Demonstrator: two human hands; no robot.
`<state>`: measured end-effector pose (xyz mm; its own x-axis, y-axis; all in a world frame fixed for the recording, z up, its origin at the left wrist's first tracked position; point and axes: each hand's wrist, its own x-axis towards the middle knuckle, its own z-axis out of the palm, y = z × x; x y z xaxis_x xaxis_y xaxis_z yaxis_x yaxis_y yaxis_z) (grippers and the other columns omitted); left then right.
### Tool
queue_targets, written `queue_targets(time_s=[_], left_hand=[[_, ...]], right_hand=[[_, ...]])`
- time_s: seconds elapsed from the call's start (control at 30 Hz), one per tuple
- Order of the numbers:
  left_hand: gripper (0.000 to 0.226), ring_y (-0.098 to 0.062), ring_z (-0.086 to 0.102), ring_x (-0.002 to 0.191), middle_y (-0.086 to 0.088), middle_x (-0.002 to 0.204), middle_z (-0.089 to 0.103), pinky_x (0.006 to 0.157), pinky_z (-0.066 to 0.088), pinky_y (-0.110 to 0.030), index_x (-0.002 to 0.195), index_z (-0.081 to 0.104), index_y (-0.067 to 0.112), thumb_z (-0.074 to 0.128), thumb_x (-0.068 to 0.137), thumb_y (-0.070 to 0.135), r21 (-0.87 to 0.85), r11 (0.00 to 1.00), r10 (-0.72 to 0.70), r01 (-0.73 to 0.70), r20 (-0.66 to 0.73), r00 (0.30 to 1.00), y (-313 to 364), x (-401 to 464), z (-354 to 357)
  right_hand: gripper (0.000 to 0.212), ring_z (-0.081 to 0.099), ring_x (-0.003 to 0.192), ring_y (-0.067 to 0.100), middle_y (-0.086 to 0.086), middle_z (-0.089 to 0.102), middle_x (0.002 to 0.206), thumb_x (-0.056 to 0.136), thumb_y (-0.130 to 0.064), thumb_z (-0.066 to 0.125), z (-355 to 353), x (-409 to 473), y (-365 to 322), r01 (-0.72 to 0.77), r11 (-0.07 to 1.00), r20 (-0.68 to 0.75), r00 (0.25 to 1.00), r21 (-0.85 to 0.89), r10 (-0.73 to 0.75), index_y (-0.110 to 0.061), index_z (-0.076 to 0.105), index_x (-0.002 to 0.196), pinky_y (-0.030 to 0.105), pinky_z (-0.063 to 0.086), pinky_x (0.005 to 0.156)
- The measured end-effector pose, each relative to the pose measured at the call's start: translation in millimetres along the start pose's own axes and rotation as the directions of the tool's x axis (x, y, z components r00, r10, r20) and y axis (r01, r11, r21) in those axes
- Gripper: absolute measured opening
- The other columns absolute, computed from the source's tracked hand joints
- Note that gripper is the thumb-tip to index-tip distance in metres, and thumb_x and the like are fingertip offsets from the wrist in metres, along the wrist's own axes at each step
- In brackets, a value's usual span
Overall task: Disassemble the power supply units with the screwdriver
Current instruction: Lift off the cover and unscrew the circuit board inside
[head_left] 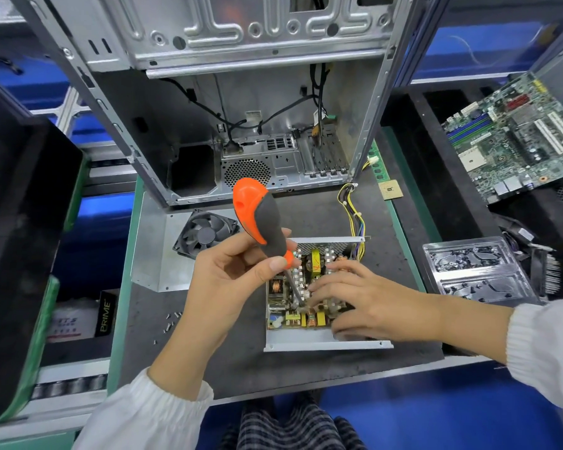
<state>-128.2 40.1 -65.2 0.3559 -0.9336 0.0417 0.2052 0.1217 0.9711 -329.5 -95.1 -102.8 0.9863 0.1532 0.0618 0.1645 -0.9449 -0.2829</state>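
One opened power supply unit (319, 297) lies on the dark worktop (228, 362), just in front of one empty computer case (241, 102). The left hand (231, 284) has its fingers wrapped around one orange-and-grey screwdriver (260, 222), tip down in the unit's circuit board. The right hand (368, 303) rests on the board, fingers spread and relaxed. One black fan (205, 233) sits left of the unit; about nine loose screws (169, 323) lie farther left. One motherboard (514, 138) lies to the unit's right.
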Motion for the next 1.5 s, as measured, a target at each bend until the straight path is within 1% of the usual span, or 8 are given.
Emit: queue_targets(time_s=[0.4,0.57,0.73,0.9,1.17,1.27,1.37,1.5], left_hand=[[0.025,-0.026,0.073,0.086,-0.004,0.099,0.075,0.083,0.054,-0.026,0.105,0.074,0.021,0.073,0.081,0.02,0.037,0.995,0.101,-0.097,-0.102,0.99,29,-12,-32],[0.027,-0.021,0.072,0.084,-0.007,0.097,0.075,0.081,0.054,-0.024,0.103,0.075,0.019,0.074,0.077,0.017,0.118,0.989,0.107,-0.083,-0.209,0.972,45,-31,-71],[0.026,-0.028,0.071,0.09,-0.008,0.095,0.076,0.084,0.055,-0.029,0.101,0.075,0.027,0.075,0.075,0.028,0.188,0.982,0.061,-0.007,-0.286,0.956,40,-51,-103],[0.024,-0.047,0.063,0.096,-0.018,0.097,0.072,0.093,0.051,-0.056,0.098,0.075,0.024,0.077,0.075,0.026,0.21,0.977,0.066,0.022,-0.403,0.913,26,-70,-129],[0.021,-0.029,0.061,0.086,-0.034,0.094,0.061,0.093,0.047,-0.058,0.094,0.073,0.011,0.078,0.076,0.02,0.196,0.98,0.061,0.036,-0.465,0.883,23,-82,-138],[0.025,-0.032,0.062,0.084,-0.027,0.093,0.066,0.091,0.05,-0.052,0.094,0.074,0.018,0.078,0.073,0.03,0.219,0.976,0.08,0.019,-0.432,0.898,27,-81,-133],[0.024,-0.022,0.063,0.084,-0.021,0.093,0.069,0.089,0.053,-0.043,0.095,0.075,0.026,0.078,0.072,0.031,0.22,0.975,0.102,-0.016,-0.384,0.918,34,-74,-126],[0.023,-0.006,0.066,0.075,0.0,0.082,0.074,0.075,0.05,-0.018,0.101,0.074,0.014,0.077,0.079,0.007,0.26,0.963,0.134,-0.073,-0.224,0.965,43,-47,-103]], right_hand=[[0.007,0.062,0.07,0.007,-0.004,0.068,0.079,0.087,-0.01,0.068,-76,73,-32,-0.222,0.81,-0.158,0.92,0.542,0.358,-0.006,0.072,0.091,0.023,0.05,0.069],[0.012,0.061,0.077,0.002,-0.003,0.072,0.086,0.087,-0.012,0.068,-66,137,-59,-0.217,0.855,-0.025,0.966,0.47,0.259,-0.011,0.073,0.098,0.015,0.048,0.075],[0.011,0.06,0.085,0.015,0.001,0.068,0.09,0.089,-0.022,0.065,-31,183,-63,-0.218,0.926,0.106,0.975,0.307,0.194,-0.015,0.072,0.095,0.028,0.045,0.076],[0.012,0.06,0.091,0.02,0.003,0.066,0.096,0.089,-0.015,0.062,17,212,-61,-0.31,0.932,0.222,0.938,0.189,0.266,-0.015,0.069,0.099,0.023,0.038,0.068],[0.009,0.061,0.082,0.022,0.004,0.064,0.086,0.083,-0.013,0.07,48,218,-53,-0.43,0.88,0.327,0.877,0.201,0.353,-0.011,0.065,0.091,0.03,0.048,0.069],[0.011,0.063,0.087,0.022,0.006,0.068,0.09,0.086,-0.012,0.068,37,216,-56,-0.447,0.874,0.317,0.871,0.19,0.376,-0.01,0.067,0.096,0.028,0.048,0.072],[0.011,0.067,0.077,0.02,0.001,0.066,0.076,0.088,-0.008,0.063,-7,215,-59,-0.478,0.821,0.1,0.876,0.311,0.472,-0.012,0.071,0.094,0.024,0.051,0.071],[0.015,0.067,0.064,0.017,0.001,0.07,0.082,0.087,-0.019,0.068,-90,195,-67,-0.406,0.688,0.035,0.874,0.602,0.485,-0.032,0.064,0.093,0.019,0.051,0.057]])
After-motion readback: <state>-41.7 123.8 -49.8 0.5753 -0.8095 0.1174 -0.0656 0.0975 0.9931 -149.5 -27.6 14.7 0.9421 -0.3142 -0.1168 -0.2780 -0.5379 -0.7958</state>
